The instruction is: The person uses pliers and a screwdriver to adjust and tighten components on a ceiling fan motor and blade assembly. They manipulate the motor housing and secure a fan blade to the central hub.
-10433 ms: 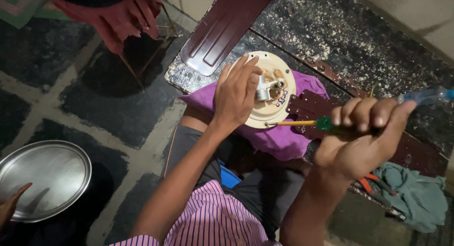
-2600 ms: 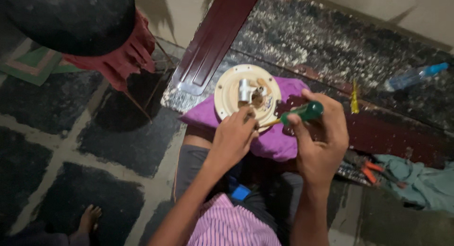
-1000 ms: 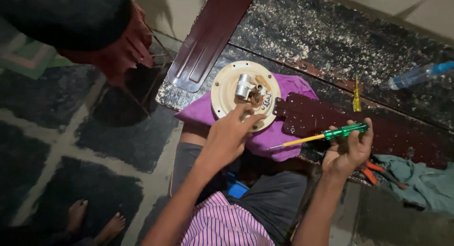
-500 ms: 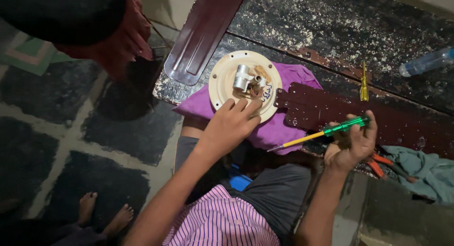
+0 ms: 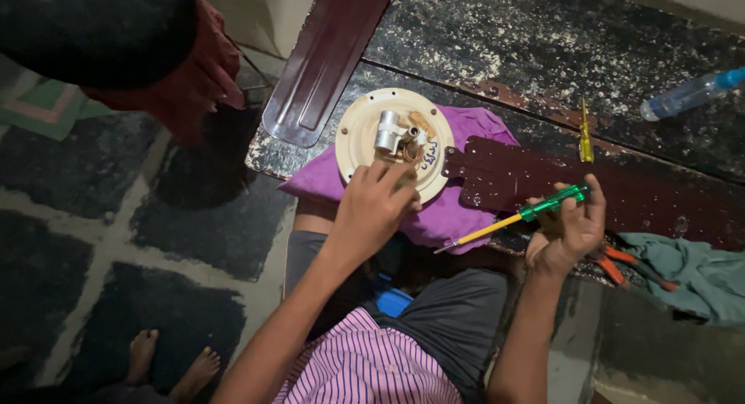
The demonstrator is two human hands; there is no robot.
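Observation:
A cream round fan motor housing with a grey metal shaft and copper wires on top lies on a purple cloth. My left hand rests on its near rim, fingers spread over the edge. My right hand holds a screwdriver with a green handle and yellow shaft, its tip pointing left and down, away from the housing. A dark maroon fan blade lies to the right of the housing under my right hand.
A second maroon fan blade leans at the upper left. A small yellow screwdriver, a plastic bottle, orange-handled pliers and a green cloth lie around. Another person's bare feet and red garment are at left.
My right hand has drawn the screwdriver back from the housing toward the right. My left hand stays on the housing rim. The view has shifted slightly.

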